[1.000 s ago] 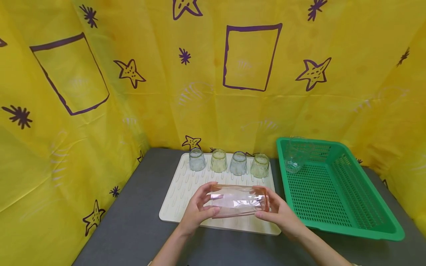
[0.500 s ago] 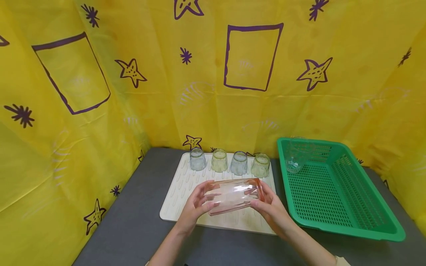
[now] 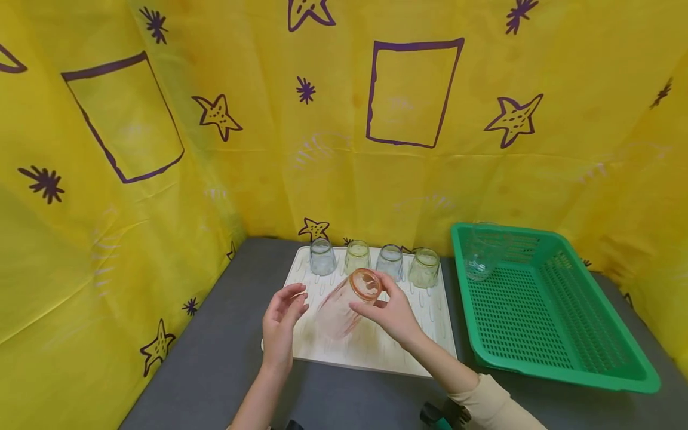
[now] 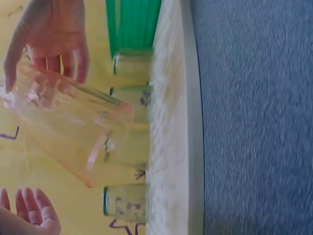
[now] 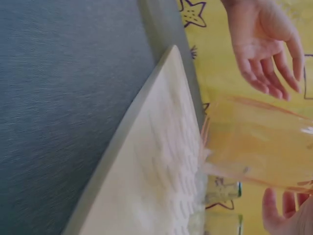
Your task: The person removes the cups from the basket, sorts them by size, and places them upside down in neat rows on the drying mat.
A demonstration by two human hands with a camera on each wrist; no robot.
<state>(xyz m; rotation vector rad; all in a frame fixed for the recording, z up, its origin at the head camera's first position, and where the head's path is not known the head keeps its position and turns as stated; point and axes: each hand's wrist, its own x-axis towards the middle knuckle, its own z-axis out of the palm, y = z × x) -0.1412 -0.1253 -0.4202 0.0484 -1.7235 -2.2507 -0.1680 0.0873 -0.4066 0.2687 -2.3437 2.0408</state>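
A tall pink clear glass hangs tilted over the white ridged mat, its narrower end up. My right hand grips it by that upper end, fingers and thumb around it. Beside the glass on the left, my left hand is off it, its fingers loosely bent and holding nothing. In the left wrist view the wider end of the pink glass points toward the mat. The right wrist view has my left hand above the glass, apart from it.
Several short glasses stand in a row along the mat's back edge, among them a bluish one and a yellowish one. At right sits a green basket with a clear glass in its back left corner. Yellow cloth encloses the grey table.
Both hands held the pink glass lying sideways. Now my left hand has let go and moved left, and the right hand has turned the glass toward upright over the mat.
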